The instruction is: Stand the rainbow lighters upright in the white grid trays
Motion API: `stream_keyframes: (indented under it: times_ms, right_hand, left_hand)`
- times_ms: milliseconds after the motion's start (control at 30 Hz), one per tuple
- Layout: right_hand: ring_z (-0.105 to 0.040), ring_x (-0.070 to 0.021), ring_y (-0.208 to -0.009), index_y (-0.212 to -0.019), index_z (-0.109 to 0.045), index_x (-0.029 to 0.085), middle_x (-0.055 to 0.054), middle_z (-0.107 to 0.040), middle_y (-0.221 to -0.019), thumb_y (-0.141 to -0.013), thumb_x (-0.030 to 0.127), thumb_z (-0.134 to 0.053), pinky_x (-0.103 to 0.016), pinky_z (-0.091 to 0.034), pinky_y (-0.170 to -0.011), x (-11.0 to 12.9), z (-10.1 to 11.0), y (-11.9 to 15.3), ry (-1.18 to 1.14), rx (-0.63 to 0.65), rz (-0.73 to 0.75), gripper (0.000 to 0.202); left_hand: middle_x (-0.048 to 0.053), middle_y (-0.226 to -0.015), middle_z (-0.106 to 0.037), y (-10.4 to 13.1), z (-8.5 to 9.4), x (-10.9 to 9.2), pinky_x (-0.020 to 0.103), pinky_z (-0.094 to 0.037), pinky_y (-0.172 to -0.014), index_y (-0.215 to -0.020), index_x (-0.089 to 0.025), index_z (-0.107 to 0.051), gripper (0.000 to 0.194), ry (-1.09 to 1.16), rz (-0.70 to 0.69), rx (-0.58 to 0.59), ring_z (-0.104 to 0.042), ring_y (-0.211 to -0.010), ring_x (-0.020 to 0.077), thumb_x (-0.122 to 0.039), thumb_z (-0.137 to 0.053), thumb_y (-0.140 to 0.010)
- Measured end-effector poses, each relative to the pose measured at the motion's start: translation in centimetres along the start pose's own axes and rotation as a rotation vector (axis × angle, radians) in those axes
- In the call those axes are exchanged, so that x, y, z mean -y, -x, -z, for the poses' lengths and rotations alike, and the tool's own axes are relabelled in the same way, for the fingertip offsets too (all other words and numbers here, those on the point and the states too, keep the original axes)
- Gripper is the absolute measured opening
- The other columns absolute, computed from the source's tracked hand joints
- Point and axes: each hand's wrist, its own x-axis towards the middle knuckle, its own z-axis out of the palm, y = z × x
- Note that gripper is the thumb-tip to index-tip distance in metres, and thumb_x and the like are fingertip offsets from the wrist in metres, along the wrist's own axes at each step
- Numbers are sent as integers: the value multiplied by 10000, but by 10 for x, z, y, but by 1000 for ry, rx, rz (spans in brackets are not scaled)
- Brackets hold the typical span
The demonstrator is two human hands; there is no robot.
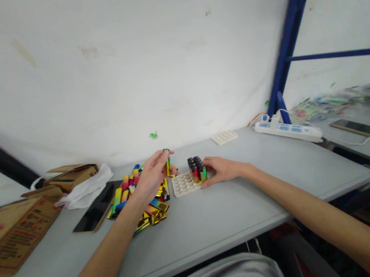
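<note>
The lighter (168, 165) is nearly upright, pinched in my left fingers (160, 157), near the left end of the tray (182, 186) on the counter (220, 218). My right fingers (210, 160) curve round its right end, beside standing lighters (196, 164); whether they grip, I cannot tell.

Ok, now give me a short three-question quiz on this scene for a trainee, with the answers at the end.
1. True or false: the left hand holds a shiny piece.
2. In this view, on which side of the near tray does the loose pile lie?
A) left
B) right
C) beyond it, by the wall
3. Fill in: the ____ hand is beside the black-topped pieces standing in that tray.

Key:
1. True
2. A
3. right; the right hand is at that end of the tray
</note>
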Motion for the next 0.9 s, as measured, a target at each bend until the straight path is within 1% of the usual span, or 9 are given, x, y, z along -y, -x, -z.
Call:
stream_keyframes:
  times_ms: [100,167,267,333,400,533,633,733,900]
  right_hand:
    - [-559,-209,-831,-1148,-678,138,-67,-614,-965,-768,584,-808,-315,-467,-750,1,2,1,-8,20,11,600]
    - [-555,-205,-817,-1157,-677,145,-61,-610,-954,-769,584,-807,-311,-465,-739,1,3,1,-11,23,10,600]
    - [-559,-209,-819,-1165,-672,137,-61,-609,-946,-768,580,-809,-314,-464,-743,1,4,2,-5,24,-2,611]
    - [-568,-218,-842,-1167,-669,131,-73,-623,-976,-766,586,-808,-322,-466,-762,1,4,3,-4,28,-5,622]
    - [-578,-225,-866,-1180,-665,136,-81,-636,-1008,-768,594,-803,-327,-469,-780,-1,3,3,-12,29,-2,631]
    - [-588,-234,-879,-1188,-671,155,-79,-642,-1021,-767,612,-794,-331,-472,-781,-3,3,4,-26,19,-3,633]
    - [-586,-231,-863,-1168,-677,161,-74,-642,-1002,-760,630,-791,-330,-473,-767,-3,3,4,-31,15,-5,632]
    - [-577,-222,-839,-1157,-678,161,-67,-638,-974,-749,644,-793,-324,-475,-746,-3,2,4,-28,6,-7,643]
    - [-584,-226,-873,-1176,-670,158,-79,-651,-1023,-760,623,-796,-333,-482,-777,-4,2,4,-40,15,4,636]
  left_hand:
    - [-40,-759,-575,9,-3,5,140,-295,-384,-1000,-206,-564,392,-48,27,41,-416,-441,31,-508,-754,-839]
    - [-53,-712,-536,12,-6,6,126,-236,-408,-988,-217,-544,389,-43,61,63,-376,-463,33,-492,-768,-831]
    - [-68,-638,-412,15,-11,4,140,-276,-453,-960,-190,-570,404,18,90,71,-360,-504,54,-528,-750,-831]
    - [-65,-622,-356,16,-13,2,160,-289,-455,-876,-163,-582,453,75,147,104,-329,-499,63,-611,-653,-860]
    - [-58,-601,-324,17,-13,2,178,-274,-440,-745,-164,-536,495,105,204,136,-296,-478,68,-636,-538,-893]
    - [-61,-546,-254,16,-13,5,192,-195,-405,-593,-190,-409,427,53,194,112,-208,-429,64,-492,-479,-887]
    - [-65,-541,-241,16,-14,9,192,-155,-393,-588,-197,-405,363,14,149,71,-174,-416,63,-436,-489,-848]
    - [-70,-545,-230,17,-15,10,190,-137,-386,-598,-202,-405,341,1,150,58,-167,-410,63,-426,-508,-833]
    - [-71,-539,-275,18,-18,13,184,-180,-385,-663,-196,-456,400,49,145,68,-225,-406,64,-521,-517,-890]
